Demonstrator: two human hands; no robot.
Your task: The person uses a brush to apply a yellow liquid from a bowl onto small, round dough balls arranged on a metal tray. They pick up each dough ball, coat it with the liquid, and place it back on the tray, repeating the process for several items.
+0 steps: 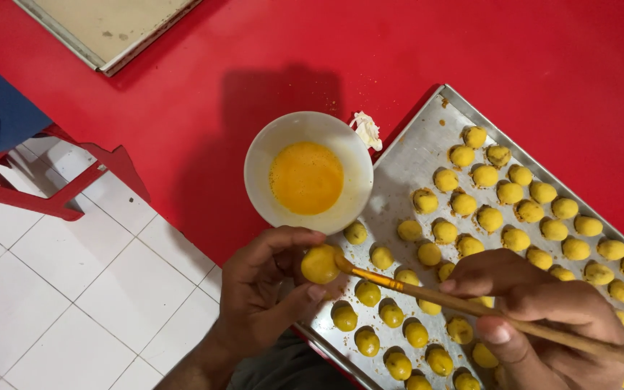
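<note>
**A:** Item one, the piece in hand?

**B:** Dough ball [320, 264], yellow and glossy, pinched in my left hand [265, 292] between the thumb on top and the fingertips below. It sits just off the near-left edge of the metal tray [406, 162], at about 6 o'clock from the bowl [308, 172]. I judge it light, soft and easily dented, and slick wherever it is wet. I hold it at the sides and underneath, with only light pressure, so the top stays bare.

**A:** Item two, the tool?

**B:** Brush [485, 312] with a thin wooden handle, light and stiff. My right hand [536, 318] is closed around it pencil-fashion, well back from the tip. The bristle end touches the ball at its 3 o'clock side.

**A:** Poses?

**B:** My left wrist comes up from 6 o'clock with the palm turned inward and the fingers curled into a cup. My right hand enters from 4 o'clock and lies low over the tray, with the handle slanting toward 10 o'clock.

**A:** Surroundings?

**B:** The bowl is white and holds beaten yellow egg wash. It stands on the red table [204, 108], touching the tray's left rim. Rows of similar balls [489, 218] fill the tray toward 3 o'clock. A second, empty tray [106, 29] lies at 11 o'clock.
</note>
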